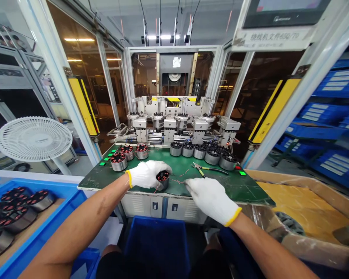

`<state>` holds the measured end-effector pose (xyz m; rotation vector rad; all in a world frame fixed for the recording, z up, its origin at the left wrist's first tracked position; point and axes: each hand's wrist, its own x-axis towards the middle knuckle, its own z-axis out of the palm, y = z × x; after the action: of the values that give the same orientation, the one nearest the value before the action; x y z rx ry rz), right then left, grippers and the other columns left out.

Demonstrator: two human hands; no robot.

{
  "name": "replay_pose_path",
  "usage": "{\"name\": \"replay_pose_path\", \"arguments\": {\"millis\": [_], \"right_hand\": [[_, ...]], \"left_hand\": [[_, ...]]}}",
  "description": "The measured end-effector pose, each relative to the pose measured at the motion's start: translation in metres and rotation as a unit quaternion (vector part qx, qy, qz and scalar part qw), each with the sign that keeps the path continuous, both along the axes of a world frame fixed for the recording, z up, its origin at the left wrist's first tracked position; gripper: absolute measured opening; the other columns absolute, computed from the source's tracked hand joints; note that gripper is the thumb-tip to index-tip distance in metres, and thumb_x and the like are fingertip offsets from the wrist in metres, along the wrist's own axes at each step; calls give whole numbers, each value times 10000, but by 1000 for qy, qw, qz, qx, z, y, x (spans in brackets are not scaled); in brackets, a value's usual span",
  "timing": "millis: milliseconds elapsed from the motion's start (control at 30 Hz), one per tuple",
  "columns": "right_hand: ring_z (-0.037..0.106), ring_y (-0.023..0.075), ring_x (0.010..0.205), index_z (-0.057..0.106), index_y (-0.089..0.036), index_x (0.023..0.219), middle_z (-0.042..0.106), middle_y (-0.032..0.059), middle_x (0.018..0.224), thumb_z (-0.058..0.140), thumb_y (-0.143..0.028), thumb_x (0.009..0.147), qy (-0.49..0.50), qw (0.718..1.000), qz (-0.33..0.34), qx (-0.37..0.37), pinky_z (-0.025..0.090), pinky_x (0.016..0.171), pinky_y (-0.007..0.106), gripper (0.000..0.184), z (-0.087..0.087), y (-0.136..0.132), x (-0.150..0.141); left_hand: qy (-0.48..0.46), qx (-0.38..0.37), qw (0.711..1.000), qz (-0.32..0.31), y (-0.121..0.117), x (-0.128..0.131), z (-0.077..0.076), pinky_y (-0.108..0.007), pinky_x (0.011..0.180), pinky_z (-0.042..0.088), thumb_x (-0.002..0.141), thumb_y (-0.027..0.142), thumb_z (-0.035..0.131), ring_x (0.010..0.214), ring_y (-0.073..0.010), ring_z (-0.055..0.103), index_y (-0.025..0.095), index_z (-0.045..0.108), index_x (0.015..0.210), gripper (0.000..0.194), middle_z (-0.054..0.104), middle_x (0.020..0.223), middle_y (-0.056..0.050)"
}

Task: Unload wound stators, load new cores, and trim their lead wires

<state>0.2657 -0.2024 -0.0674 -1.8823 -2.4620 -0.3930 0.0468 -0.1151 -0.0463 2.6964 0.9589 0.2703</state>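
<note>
My left hand (147,173), in a white glove, is wrapped round a round metal stator with copper windings (163,179) on the green table mat (192,170). My right hand (211,197), also gloved, rests on the mat just right of it, fingertips pinched on thin copper wire (178,181) that runs toward the stator. Small pliers with yellow-green handles (205,168) lie just beyond my right hand.
Three wound stators (129,153) stand at the mat's back left, several unwound ones (203,152) at the back right, before the winding machine (174,124). A blue bin of wound stators (14,209) sits left, a cardboard box (302,201) right, a white fan (34,138) far left.
</note>
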Motion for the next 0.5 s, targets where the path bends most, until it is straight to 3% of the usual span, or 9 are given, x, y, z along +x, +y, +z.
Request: {"name": "replay_pose_path", "arguments": {"millis": [133, 233, 333, 433, 500], "right_hand": [[617, 224, 761, 642, -167, 887, 639, 109, 828, 347, -301, 956, -35, 997, 34, 60, 378, 660, 306, 331, 43, 3, -10], [603, 244, 841, 618, -142, 937, 615, 125, 896, 324, -282, 955, -51, 989, 88, 109, 390, 704, 324, 326, 65, 13, -32], [608, 248, 860, 606, -113, 979, 612, 128, 914, 393, -217, 910, -54, 988, 114, 90, 410, 706, 315, 246, 73, 28, -57], [623, 256, 850, 618, -104, 941, 630, 124, 893, 440, -196, 884, -37, 991, 117, 51, 426, 690, 312, 208, 74, 42, -76], [628, 252, 844, 625, -121, 917, 638, 116, 889, 429, -224, 908, -27, 992, 118, 43, 430, 686, 313, 222, 74, 44, -79]], "left_hand": [[13, -18, 999, 47, -1, 9, -1, -224, 649, 460, 563, 263, 681, 831, -188, 628, 281, 637, 1063, 502, 681, 979, 23], [26, -34, 991, 131, -4, 21, -5, -246, 586, 453, 524, 323, 734, 737, -209, 638, 240, 667, 972, 460, 691, 859, -3], [6, -7, 978, 206, -7, 33, -13, -351, 698, 481, 594, 423, 725, 854, -312, 642, 153, 661, 995, 487, 683, 945, -134], [-22, 18, 980, 198, -7, 38, -22, -440, 838, 445, 695, 350, 673, 1040, -388, 573, 101, 644, 1039, 425, 627, 1122, -226], [-49, 18, 983, 177, -7, 34, -27, -453, 867, 432, 759, 327, 613, 1062, -382, 558, 94, 644, 1025, 355, 621, 1138, -225]]}}
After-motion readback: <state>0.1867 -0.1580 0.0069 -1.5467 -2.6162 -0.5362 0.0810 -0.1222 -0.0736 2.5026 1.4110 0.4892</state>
